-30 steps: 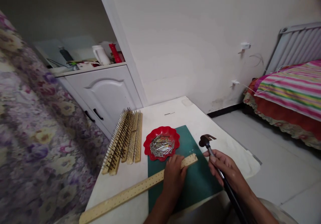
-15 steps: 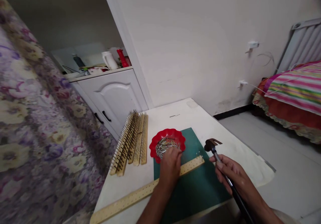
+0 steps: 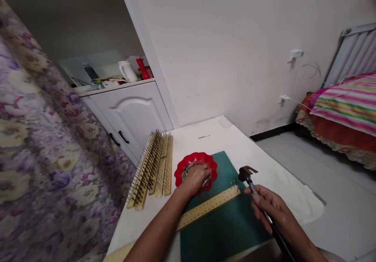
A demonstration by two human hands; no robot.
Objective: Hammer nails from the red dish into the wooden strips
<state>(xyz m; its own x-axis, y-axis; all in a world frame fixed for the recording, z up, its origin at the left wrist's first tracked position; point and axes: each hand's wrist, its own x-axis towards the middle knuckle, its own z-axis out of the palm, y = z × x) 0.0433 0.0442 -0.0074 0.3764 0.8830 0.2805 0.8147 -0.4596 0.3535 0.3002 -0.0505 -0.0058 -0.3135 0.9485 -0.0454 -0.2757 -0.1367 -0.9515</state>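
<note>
My left hand [image 3: 197, 176] reaches into a red scalloped bowl [image 3: 179, 168] of loose nails [image 3: 188, 168], with its fingers curled down among them; the fingertips are hidden. My right hand [image 3: 273, 205] is wrapped around a claw hammer [image 3: 252, 187], its head up and its dark handle running toward me. Between my hands lies a long wooden strip [image 3: 210, 208] with rows of small holes, partly behind my left forearm. A few nails [image 3: 234, 183] stand at its far right end. The strip crosses a green mat [image 3: 229, 228].
Several wooden strips [image 3: 151, 166] full of upright nails lie side by side at the table's left. Two thin pieces [image 3: 205, 136] lie near the back of the white table [image 3: 235, 144]. A flowered curtain [image 3: 58, 168] hangs left; a bed [image 3: 343, 105] stands right.
My left hand has moved slightly up and left, deeper into the bowl, and its forearm now slants more to the left. The right hand and hammer stay nearly in place.
</note>
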